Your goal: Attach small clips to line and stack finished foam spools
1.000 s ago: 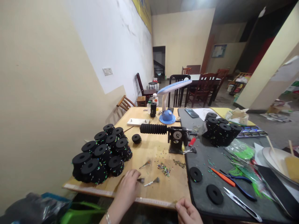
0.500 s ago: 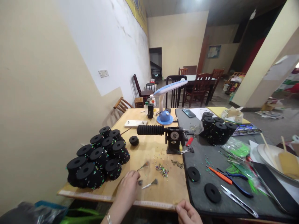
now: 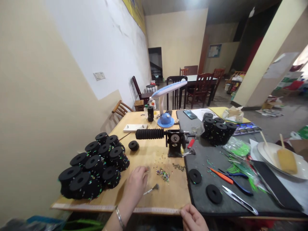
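My left hand point(image 3: 136, 183), with a bracelet at the wrist, is over the wooden tabletop with its fingers curled in. A faint greyish bit shows at its fingertips; I cannot make out what it is. Just right of it lies a small tuft with a white stem and dark bristles point(image 3: 152, 189). Beyond that is a scatter of tiny coloured beads point(image 3: 163, 175). My right hand point(image 3: 193, 218) is at the front edge, by the end of a white measuring tape point(image 3: 154, 210), thumb and forefinger pressed together. What they pinch, if anything, is too small to name.
Stacks of black foam rings point(image 3: 84, 184) crowd the left. A black winding device point(image 3: 175, 142) with a ribbed roll stands centrally before a blue lamp point(image 3: 166, 119). On the grey mat point(image 3: 199, 205) lie loose rings, orange tweezers point(image 3: 221, 175), dark-blue pliers point(image 3: 240, 186) and a silver tool point(image 3: 240, 200).
My left hand has moved slightly forward and right. The orange-tipped tuft by its fingers no longer shows. My right hand stays at the edge; the view has shifted a little.
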`<state>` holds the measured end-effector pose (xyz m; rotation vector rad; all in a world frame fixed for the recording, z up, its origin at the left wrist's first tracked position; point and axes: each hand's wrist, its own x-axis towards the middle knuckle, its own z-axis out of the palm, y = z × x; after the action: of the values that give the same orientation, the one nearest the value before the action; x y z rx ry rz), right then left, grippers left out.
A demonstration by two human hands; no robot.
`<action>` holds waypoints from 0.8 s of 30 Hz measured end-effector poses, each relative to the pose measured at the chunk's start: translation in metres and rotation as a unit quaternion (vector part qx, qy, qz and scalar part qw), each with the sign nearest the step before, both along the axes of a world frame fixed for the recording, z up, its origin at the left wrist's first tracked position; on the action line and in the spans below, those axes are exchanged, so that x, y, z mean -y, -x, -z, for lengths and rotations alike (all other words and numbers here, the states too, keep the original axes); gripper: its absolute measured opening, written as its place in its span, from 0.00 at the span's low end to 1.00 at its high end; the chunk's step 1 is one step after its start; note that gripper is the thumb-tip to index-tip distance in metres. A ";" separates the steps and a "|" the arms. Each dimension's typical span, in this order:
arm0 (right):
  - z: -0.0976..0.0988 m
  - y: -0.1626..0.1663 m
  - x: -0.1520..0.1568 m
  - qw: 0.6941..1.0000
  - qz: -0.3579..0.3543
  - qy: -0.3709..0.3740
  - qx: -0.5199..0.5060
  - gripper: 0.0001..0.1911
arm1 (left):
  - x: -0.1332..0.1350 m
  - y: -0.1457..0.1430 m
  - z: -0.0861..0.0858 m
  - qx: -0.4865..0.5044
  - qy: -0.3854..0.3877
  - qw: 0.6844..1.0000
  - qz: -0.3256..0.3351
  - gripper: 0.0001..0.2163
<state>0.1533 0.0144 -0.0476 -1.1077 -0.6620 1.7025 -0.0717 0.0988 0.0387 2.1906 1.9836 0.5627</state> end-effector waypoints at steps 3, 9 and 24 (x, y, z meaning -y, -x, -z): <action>-0.010 -0.002 0.000 0.999 0.001 0.014 -0.033 0.30 | -0.007 0.001 0.001 -0.025 0.000 1.000 -0.017 0.11; -0.025 -0.002 0.004 0.998 0.038 0.031 -0.038 0.29 | -0.019 0.000 0.005 -0.083 0.026 0.995 -0.040 0.13; -0.041 -0.008 0.003 0.996 0.064 0.057 -0.036 0.24 | -0.024 0.002 0.011 -0.119 0.061 0.990 -0.036 0.11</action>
<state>0.1617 0.0111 -0.0061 -1.1374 -0.4436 1.6784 -0.0735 0.1229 0.0276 2.2076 2.1552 0.1890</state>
